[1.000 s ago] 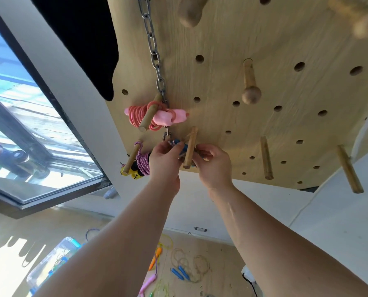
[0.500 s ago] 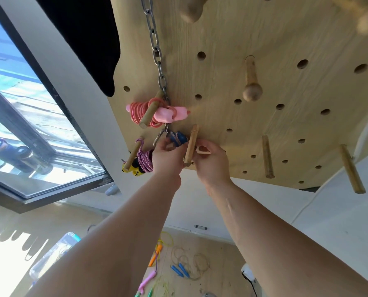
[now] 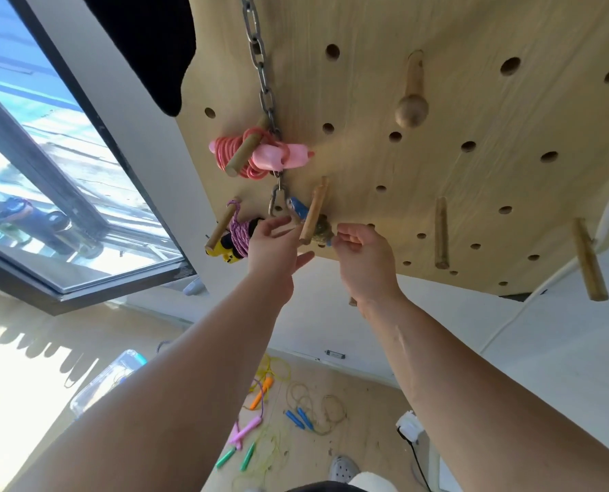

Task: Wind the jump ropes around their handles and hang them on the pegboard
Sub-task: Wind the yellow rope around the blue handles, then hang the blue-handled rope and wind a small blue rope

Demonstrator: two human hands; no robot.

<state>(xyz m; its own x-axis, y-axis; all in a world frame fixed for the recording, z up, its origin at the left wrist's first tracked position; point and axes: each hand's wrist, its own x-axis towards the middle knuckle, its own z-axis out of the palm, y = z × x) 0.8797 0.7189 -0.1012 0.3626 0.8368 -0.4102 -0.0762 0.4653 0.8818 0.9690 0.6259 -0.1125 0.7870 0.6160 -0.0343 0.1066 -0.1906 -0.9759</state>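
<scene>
reaching up with both hands at the board. my left hand [image 3: 274, 246] is loose, fingers spread and gripping nothing, fingertips right by the metal clip [image 3: 278, 204]. my right hand [image 3: 363, 257] has its fingers curled in, just beside the end of the wound bundle. honestly can't tell if it's pinching the cord or only touching it.

between my hands, the blue-handled jump rope [image 3: 319, 229] sits on a wooden peg [image 3: 313, 207], tan cord wrapped in a lump, a blue handle poking out on the left of the peg.

further left, the purple rope [image 3: 239, 237] with yellow handles hangs on its own peg. above that the pink rope [image 3: 260, 158] hangs on another, with the chain [image 3: 260, 65] running down past it to the clip. all the pegs stick out of the pegboard [image 3: 437, 179].

down on the floor [image 3: 349, 452] there are loose ropes: orange handles [image 3: 260, 395], blue handles [image 3: 299, 419], pink handles [image 3: 244, 429] and green handles [image 3: 239, 456].
</scene>
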